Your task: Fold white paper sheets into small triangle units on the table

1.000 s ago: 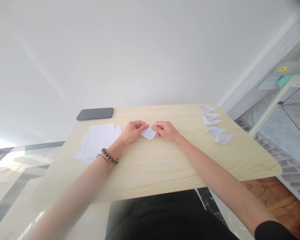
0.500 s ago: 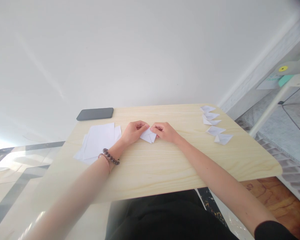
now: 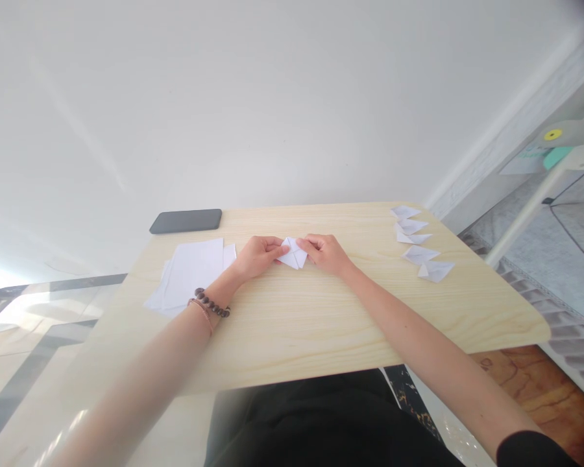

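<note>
In the head view, the left hand (image 3: 259,257) at nine o'clock and the right hand (image 3: 327,254) at three pinch a folded white paper (image 3: 294,257) between them over the wood-grain table (image 3: 302,324); five folded paper pieces (image 3: 421,253) lie farther toward three.

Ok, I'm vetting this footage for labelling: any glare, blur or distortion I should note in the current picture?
Head view: strong glare at the far left washes out the floor; haze softens the left forearm; the extreme top-right corner is dark; left hand, right hand and folded paper look fairly clear, though small.
</note>
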`<state>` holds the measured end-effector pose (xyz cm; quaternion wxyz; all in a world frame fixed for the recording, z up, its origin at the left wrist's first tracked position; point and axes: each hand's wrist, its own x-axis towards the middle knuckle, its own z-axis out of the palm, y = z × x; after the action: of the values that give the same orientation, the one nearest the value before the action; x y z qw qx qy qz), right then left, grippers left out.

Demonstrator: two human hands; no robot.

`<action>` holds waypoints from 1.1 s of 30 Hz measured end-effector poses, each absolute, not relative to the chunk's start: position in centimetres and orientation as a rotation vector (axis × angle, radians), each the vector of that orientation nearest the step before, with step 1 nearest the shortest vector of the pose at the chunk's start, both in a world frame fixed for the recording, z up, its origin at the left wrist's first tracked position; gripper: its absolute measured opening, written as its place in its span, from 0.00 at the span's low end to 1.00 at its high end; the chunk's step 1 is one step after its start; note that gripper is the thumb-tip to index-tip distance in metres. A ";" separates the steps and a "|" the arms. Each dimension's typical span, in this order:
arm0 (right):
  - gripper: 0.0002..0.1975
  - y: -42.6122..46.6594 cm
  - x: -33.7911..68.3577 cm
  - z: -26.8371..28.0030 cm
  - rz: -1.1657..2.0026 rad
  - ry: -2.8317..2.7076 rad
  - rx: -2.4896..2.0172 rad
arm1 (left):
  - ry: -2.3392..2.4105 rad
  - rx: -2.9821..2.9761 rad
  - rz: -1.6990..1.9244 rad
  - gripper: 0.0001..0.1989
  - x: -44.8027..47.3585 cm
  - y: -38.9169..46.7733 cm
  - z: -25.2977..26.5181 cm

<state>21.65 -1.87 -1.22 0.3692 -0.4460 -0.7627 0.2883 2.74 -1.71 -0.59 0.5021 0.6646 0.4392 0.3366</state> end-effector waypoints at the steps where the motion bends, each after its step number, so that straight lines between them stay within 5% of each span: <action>1: 0.21 -1.8 21.7 -1.2 0.729 -1.971 -1.137 | 1.057 1.604 0.817 0.21 2.7 -1.6 -0.7; 26: 0.22 -1.9 22.2 -0.7 1.092 -1.867 -1.047 | 0.954 1.522 0.859 0.19 2.6 -1.5 -0.6; 33: 0.22 -2.1 22.0 -1.0 0.983 -2.060 -1.077 | 1.052 1.562 0.861 0.20 2.7 -1.6 -0.7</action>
<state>22.03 -2.07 -0.99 0.3039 -0.4065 -0.7777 0.3710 2.70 -1.63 -0.72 0.5102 0.6487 0.4371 0.3575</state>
